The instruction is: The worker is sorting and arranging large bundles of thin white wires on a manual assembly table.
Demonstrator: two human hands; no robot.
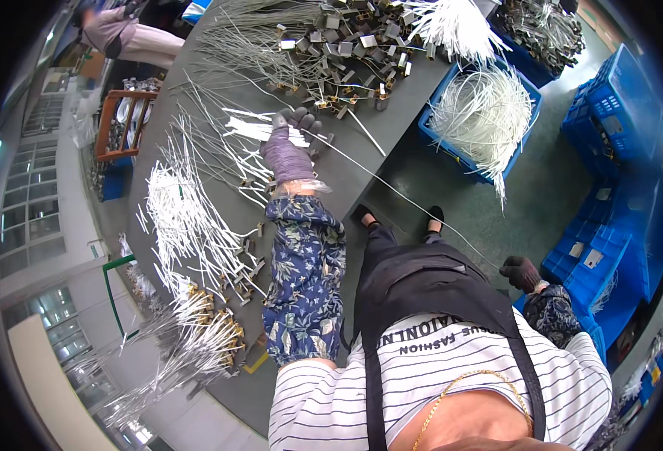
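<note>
A long thin pale wire (414,201) stretches diagonally between my two gloved hands. My left hand (290,139), in a purple-grey glove, is closed over the table around the wire's upper end. Short white tubes (252,129) lie against that hand, some passing at its fingers; whether it grips them too is hard to tell. A small grey block (322,144) sits beside it. Far out to the right and lower, my right hand (521,273), in a dark glove, is closed on the wire's other end.
Grey metal blocks with wires (339,49) heap across the far part of the dark table (373,139). White-sleeved bundles (177,218) lie at its left. A blue crate (424,120) of white tubing stands right, with stacked blue crates (594,233) beyond. Another person (125,34) is far left.
</note>
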